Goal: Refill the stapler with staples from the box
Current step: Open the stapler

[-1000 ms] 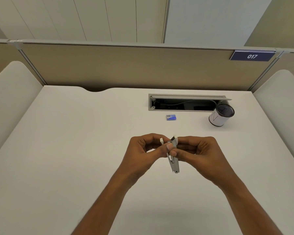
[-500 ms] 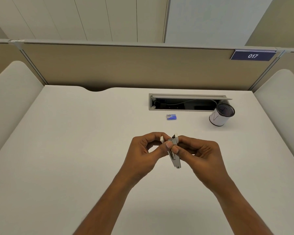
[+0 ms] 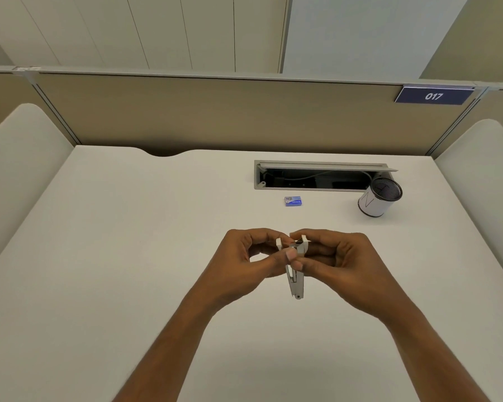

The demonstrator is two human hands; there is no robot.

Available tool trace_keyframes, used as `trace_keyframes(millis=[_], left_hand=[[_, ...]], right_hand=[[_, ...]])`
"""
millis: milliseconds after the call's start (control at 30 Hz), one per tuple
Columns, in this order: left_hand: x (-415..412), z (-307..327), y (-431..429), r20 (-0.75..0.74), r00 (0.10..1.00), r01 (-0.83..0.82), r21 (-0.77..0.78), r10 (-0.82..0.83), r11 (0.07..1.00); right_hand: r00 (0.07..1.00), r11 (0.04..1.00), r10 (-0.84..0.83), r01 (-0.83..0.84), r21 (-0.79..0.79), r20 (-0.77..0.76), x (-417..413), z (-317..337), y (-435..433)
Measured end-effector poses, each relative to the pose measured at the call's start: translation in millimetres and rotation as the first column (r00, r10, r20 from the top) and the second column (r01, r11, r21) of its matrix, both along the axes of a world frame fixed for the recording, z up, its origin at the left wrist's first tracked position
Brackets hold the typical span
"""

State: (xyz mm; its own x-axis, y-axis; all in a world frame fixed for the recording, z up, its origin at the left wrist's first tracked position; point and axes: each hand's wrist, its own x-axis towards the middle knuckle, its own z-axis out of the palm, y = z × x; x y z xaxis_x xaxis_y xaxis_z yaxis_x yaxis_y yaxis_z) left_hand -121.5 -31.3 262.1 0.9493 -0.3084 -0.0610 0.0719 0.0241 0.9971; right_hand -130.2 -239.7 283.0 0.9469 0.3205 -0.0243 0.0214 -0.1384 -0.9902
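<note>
While both hands meet above the middle of the white tabletop [image 3: 105, 256], a small pale grey stapler [image 3: 296, 281] is held between them, clear of the surface. Its two arms are spread into a narrow V, joined at a hinge with a dark pin at the near, lower end, and the open tips point away from the person. A dark strip shows between the tips; whether staples sit there is too small to tell. The left hand [image 3: 246, 261] is curled shut on the stapler's left arm, thumb pressed on its side. The right hand [image 3: 336, 264] is likewise closed on the right arm, thumb and forefinger pinching near the tip. Farther back lies a small blue staple box [image 3: 293, 201], flat on the tabletop, well apart from the hands. Behind it runs an open cable slot [image 3: 317, 177], and a white pen cup [image 3: 378, 197] stands at its right end.
</note>
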Motion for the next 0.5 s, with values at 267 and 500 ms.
trace_keyframes(millis=[267,500], left_hand=[[0,-2,-4,0.067,0.996,-0.058,0.044,0.055,0.997],[1,-8,5,-0.004,0.992,-0.127,-0.107,0.127,0.986]], right_hand=[[0.994,0.995,-0.093,0.091,0.031,0.051,-1,-9,7],[0.973,0.939,-0.223,0.232,0.253,-0.063,-2,-4,1]])
